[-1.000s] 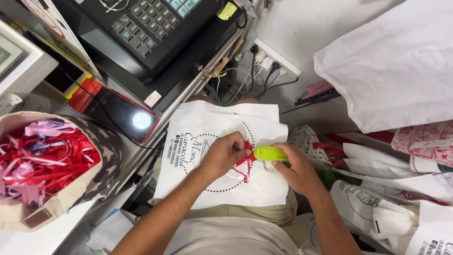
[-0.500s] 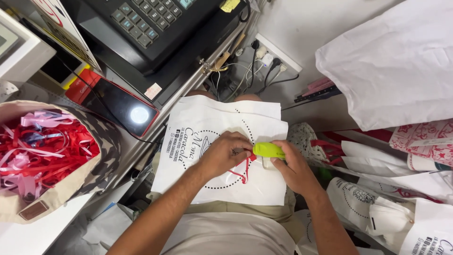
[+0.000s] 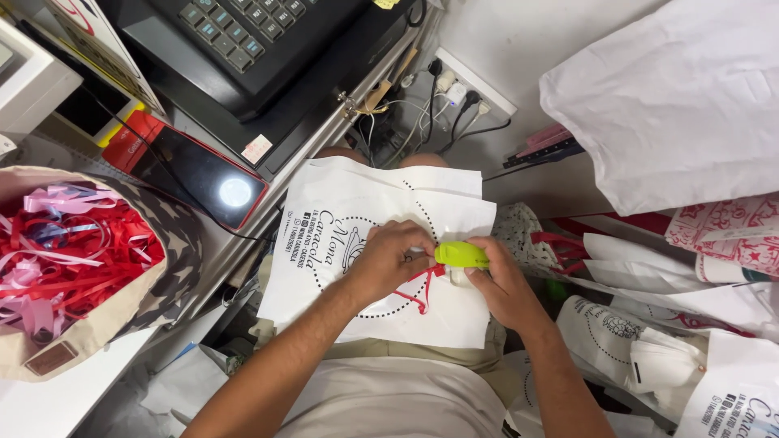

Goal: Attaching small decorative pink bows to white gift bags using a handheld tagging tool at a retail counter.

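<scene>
- Cramped counter corner, white printed bag (image 3: 357, 268) lying flat on the person's lap.
- Right hand (image 3: 503, 284) wrapped around a lime-green tool (image 3: 461, 255) on the bag.
- Left hand (image 3: 389, 259) pinches a red ribbon (image 3: 418, 292) beside it.
- Cash register (image 3: 251, 40) and a sack of red ribbon scraps (image 3: 73, 251) sit off left.

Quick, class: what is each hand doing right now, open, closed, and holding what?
Left hand: closed, pinching the red ribbon against the white bag.
Right hand: closed, its grip on the lime-green stapler.
</scene>
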